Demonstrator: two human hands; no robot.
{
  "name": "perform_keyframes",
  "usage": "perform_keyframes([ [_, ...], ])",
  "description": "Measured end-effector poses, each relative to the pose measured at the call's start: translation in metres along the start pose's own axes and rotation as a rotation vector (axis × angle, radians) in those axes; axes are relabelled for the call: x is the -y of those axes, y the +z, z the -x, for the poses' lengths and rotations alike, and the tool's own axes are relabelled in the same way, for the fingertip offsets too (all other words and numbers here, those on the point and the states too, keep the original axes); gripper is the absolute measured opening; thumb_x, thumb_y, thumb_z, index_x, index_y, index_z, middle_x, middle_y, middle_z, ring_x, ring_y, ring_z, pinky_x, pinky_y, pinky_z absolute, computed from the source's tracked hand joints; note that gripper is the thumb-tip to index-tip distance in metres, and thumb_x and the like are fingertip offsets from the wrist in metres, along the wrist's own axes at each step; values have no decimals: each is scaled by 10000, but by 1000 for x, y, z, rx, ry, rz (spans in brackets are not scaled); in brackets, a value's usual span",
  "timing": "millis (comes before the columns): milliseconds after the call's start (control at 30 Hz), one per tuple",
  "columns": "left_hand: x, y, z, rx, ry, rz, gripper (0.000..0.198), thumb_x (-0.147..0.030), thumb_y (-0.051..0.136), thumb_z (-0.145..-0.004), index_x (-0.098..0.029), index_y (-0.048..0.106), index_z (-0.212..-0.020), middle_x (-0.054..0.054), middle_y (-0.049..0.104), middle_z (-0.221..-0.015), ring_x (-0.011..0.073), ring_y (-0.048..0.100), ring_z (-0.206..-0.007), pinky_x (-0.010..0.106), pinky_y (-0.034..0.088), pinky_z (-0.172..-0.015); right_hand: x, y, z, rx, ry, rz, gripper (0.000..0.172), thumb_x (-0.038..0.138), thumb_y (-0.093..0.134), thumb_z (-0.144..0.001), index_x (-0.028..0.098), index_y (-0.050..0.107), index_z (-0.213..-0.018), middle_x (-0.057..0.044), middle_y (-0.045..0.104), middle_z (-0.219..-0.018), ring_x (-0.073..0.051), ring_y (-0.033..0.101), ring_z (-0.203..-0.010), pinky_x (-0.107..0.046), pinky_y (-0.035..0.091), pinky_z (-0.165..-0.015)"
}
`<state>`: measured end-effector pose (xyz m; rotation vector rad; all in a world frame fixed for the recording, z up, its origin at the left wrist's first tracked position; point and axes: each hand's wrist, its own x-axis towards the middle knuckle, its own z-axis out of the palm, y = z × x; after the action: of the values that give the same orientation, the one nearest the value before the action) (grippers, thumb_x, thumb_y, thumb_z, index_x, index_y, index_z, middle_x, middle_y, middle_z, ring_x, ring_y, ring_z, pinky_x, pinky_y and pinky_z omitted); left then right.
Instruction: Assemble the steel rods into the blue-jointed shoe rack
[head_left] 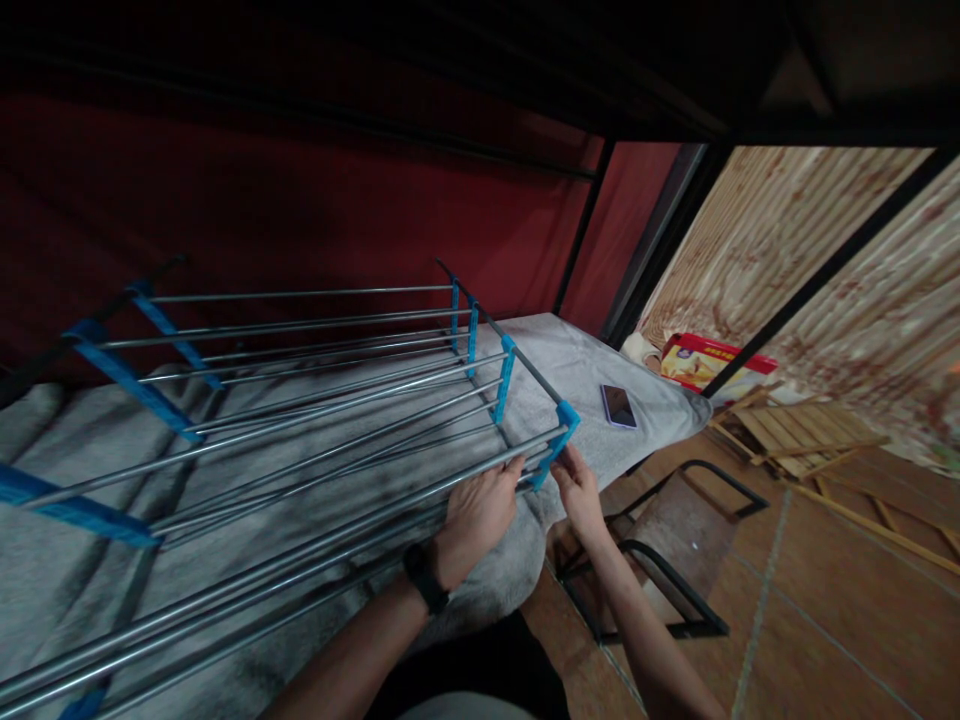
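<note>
A rack of metal tubes (300,470) joined by blue plastic brackets lies across a grey cloth-covered surface. Near its right front corner, my left hand (484,505) has its fingers wrapped round the end of a tube, beside the blue bracket (556,445). A dark watch is on that wrist. On the outer side of the same bracket is my right hand (577,490), its fingers closed against the bracket's edge. Parts of the fingertips of both hands are hidden by the bracket and tubes.
To the right of the rack, a phone (619,406) lies on the grey cloth (585,360). A black-framed chair (675,540) stands on the tiled floor. Beyond are a red and yellow box (697,362) and a folded wooden item (817,435). Dark frame bars surround the surface.
</note>
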<state>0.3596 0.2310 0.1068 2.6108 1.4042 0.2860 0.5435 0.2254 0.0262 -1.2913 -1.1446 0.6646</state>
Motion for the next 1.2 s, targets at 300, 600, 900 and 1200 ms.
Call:
perform_keyframes([
  [300, 1, 3, 1, -8, 11, -18, 448, -96, 367, -943, -258, 537, -1325, 72, 730, -1098, 240, 711, -925, 335, 552, -776, 3, 1, 1, -8, -6, -3, 515, 275, 565, -791, 213, 629, -1298, -56, 695, -1251, -264, 597, -1216, -435, 402, -1112],
  [600, 2, 1, 0, 23, 19, -33, 492, -101, 352, -943, -260, 499, -1386, 91, 717, -1133, 249, 704, -954, 353, 557, -796, 4, 2, 0, 8, -2, -5, 557, 264, 549, -777, 208, 601, -1328, -58, 683, -1272, -270, 587, -1229, -453, 392, -1121],
  [900, 1, -1, -2, 5, 6, -13, 452, -111, 339, -960, -261, 530, -1341, 82, 730, -1114, 239, 712, -944, 328, 547, -780, 5, 1, 0, 5, 8, -13, 516, 240, 570, -743, 227, 646, -1253, -41, 694, -1250, -268, 591, -1229, -434, 401, -1118],
  [1200, -2, 1, -2, 3, -10, 19, 424, -114, 347, -970, -257, 553, -1312, 88, 737, -1083, 224, 700, -963, 322, 519, -847, 7, 1, 1, 24, 20, -3, 486, 238, 580, -737, 227, 654, -1218, -39, 723, -1173, -271, 614, -1181, -417, 437, -1078],
])
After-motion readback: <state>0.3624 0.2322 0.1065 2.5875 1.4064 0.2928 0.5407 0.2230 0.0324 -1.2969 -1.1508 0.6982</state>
